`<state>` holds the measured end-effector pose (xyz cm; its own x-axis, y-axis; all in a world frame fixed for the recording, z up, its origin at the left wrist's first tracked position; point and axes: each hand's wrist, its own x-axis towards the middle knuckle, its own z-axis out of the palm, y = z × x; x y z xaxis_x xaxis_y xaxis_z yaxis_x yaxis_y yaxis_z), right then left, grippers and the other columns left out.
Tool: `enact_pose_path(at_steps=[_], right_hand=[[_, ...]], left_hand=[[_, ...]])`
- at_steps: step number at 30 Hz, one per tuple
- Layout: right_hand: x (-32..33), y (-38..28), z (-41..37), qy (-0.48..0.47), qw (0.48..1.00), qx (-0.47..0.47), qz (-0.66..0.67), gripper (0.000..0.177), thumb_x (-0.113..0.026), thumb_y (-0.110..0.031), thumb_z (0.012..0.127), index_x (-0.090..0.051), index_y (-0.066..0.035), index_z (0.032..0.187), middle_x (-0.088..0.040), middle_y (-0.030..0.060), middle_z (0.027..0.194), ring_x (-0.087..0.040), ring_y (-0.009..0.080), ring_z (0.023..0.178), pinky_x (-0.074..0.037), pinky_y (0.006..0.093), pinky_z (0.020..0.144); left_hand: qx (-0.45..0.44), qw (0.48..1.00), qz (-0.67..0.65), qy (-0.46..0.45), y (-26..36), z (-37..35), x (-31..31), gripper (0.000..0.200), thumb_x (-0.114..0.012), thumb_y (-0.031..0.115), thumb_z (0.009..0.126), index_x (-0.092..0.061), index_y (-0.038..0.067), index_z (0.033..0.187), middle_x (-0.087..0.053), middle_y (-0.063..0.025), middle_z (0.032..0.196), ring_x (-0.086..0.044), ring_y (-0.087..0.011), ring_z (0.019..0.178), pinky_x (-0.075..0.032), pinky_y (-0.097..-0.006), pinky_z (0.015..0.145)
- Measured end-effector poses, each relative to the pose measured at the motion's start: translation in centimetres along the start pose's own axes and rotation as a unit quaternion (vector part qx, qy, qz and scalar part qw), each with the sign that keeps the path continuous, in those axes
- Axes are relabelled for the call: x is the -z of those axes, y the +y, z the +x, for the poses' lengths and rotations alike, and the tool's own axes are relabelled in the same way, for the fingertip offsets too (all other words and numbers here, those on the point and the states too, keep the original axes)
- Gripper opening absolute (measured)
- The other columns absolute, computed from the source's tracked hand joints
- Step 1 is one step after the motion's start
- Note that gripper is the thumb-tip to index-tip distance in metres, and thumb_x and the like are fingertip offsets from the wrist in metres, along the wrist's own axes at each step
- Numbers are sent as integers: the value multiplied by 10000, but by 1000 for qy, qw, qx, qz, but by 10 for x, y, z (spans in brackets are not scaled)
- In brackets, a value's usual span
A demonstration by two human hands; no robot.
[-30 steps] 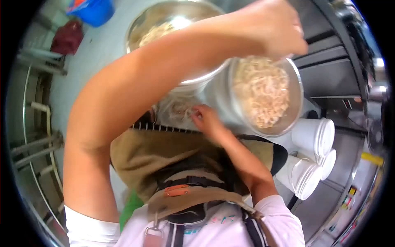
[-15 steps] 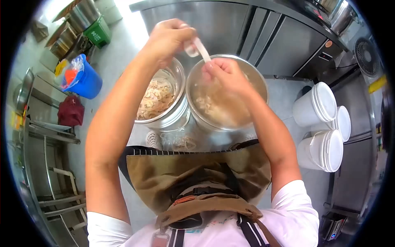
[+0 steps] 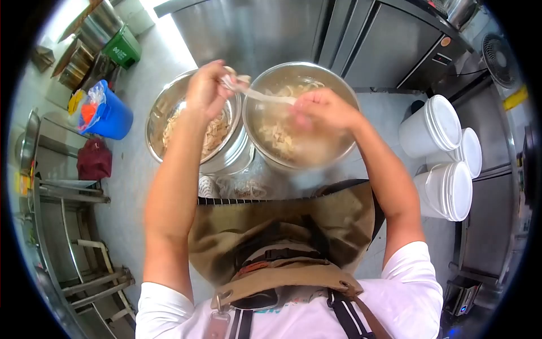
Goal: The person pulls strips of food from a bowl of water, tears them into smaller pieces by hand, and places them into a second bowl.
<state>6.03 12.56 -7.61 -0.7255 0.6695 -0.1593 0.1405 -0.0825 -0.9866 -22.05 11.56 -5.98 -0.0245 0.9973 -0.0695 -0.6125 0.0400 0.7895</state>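
Observation:
A pale, soft strip (image 3: 262,96), perhaps a piece of meat or offal, is stretched between my two hands. My left hand (image 3: 208,91) is closed on its left end, with a bunched pale part at the fingertips, above the left metal bowl (image 3: 153,127). My right hand (image 3: 323,110) pinches the other end over the right metal pot (image 3: 247,107). Cloudy water with pale pieces (image 3: 276,138) fills that pot. Similar beige pieces (image 3: 217,133) lie heaped in the left bowl, partly hidden by my left forearm. My right fingers are a little blurred.
Under the left bowl stands a white bucket (image 3: 240,153). White lidded buckets (image 3: 432,127) are grouped on the right, near a fan (image 3: 499,61). A blue bin (image 3: 116,116) and a dark red bag (image 3: 94,159) are on the left. Steel cabinets (image 3: 248,31) line the far side.
My left hand has come down and left, my right hand slightly right and down. The strip now runs longer and nearly level between them. The view has shifted a little.

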Motion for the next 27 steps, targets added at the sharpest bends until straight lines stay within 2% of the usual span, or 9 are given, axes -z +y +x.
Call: enact_pose_path(at_steps=[3,6,9,10,13,16,19,22,27], right_hand=[[5,2,4,-7,1000,-22,-7,226,-527,-156,965,-647,35,987,-630,49,733,-563,106,579,-475,245,556],[5,1,1,-16,1000,13,-20,209,-528,-132,945,-650,37,958,-640,63,737,-575,109,579,-478,249,540],[4,-1,-2,-25,999,25,-19,187,-528,-99,920,-649,43,920,-654,82,749,-602,122,598,-497,260,547],[4,0,-2,-27,999,22,-14,179,-528,-86,911,-649,46,905,-658,89,753,-612,127,605,-504,264,551],[6,6,-2,-3,1000,18,9,158,-531,-54,894,-644,54,874,-659,103,754,-630,147,620,-518,272,563],[5,8,-3,-6,999,32,31,138,-530,-27,883,-641,54,879,-658,108,755,-629,155,619,-519,276,564],[-1,16,-3,14,996,50,66,167,-490,-11,833,-644,20,891,-668,61,743,-632,118,656,-512,261,631],[-4,21,-4,7,995,63,74,164,-496,-9,844,-638,20,919,-675,73,779,-642,134,688,-519,272,669],[-9,18,-7,-15,985,33,170,151,-501,-37,880,-632,18,932,-682,95,833,-660,165,729,-534,295,709]], left_hand=[[54,983,171,-41,-21,-10,-23,245,-568,59,831,-595,-44,1051,-612,-120,852,-640,-216,751,-553,-345,704],[83,931,323,-148,-46,-20,-45,297,-642,134,841,-611,-33,1084,-660,-75,916,-612,-130,776,-495,-261,689],[89,862,443,-228,-59,-10,-40,318,-718,211,799,-680,-30,1003,-684,-113,887,-642,-137,750,-501,-264,614],[101,836,506,-185,-40,-27,-66,286,-732,237,792,-699,-26,900,-680,-96,788,-628,-125,686,-491,-267,588],[104,829,527,-158,-40,-30,-68,251,-719,215,798,-693,-24,865,-672,-89,750,-615,-122,647,-487,-274,574],[74,861,482,-144,-42,-34,-67,219,-695,204,807,-684,-11,848,-657,-73,718,-583,-101,601,-448,-254,503],[100,892,427,-109,-45,-36,-63,197,-675,197,813,-678,5,855,-641,-56,693,-540,-81,559,-384,-230,445],[117,917,377,-58,-50,-41,-63,193,-668,206,815,-675,20,866,-632,-45,682,-501,-69,526,-342,-216,426],[84,917,385,-66,-52,-46,-64,211,-701,194,803,-667,-8,853,-649,-66,708,-542,-84,549,-368,-217,444]])
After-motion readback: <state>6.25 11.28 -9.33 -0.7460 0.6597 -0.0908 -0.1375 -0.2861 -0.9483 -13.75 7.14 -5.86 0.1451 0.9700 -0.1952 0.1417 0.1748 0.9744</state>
